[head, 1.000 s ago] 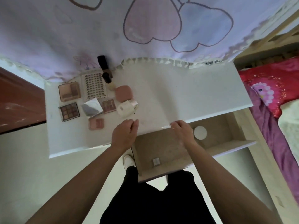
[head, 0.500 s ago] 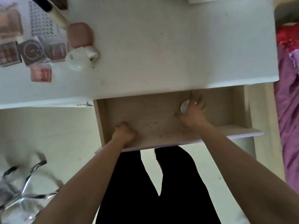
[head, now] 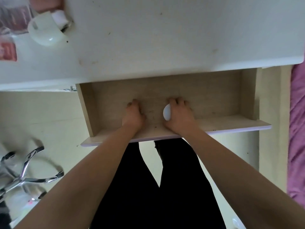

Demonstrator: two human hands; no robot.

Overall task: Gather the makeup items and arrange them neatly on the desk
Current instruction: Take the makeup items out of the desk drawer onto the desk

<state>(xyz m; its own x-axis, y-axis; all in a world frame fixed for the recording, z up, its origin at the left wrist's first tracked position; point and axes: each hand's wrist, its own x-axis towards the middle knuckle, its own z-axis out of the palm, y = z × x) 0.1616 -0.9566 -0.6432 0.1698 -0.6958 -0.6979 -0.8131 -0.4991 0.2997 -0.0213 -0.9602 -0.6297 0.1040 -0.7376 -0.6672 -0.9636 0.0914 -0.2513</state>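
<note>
Both my hands are inside the open wooden drawer under the white desk. My right hand grips a round white compact, which shows at the thumb side. My left hand lies knuckles up on the drawer floor beside it, fingers curled under; anything in them is hidden. At the desk's left edge lie a white jar on its side, a pink blush case and blurred palettes.
A chrome chair base stands on the floor at the lower left. Purple bedding runs along the right edge. My black-clad legs are just below the drawer front.
My right hand has closed round the white compact and carried it left. My left hand moved from the drawer's front left corner toward the middle. The view has dipped closer to the drawer.
</note>
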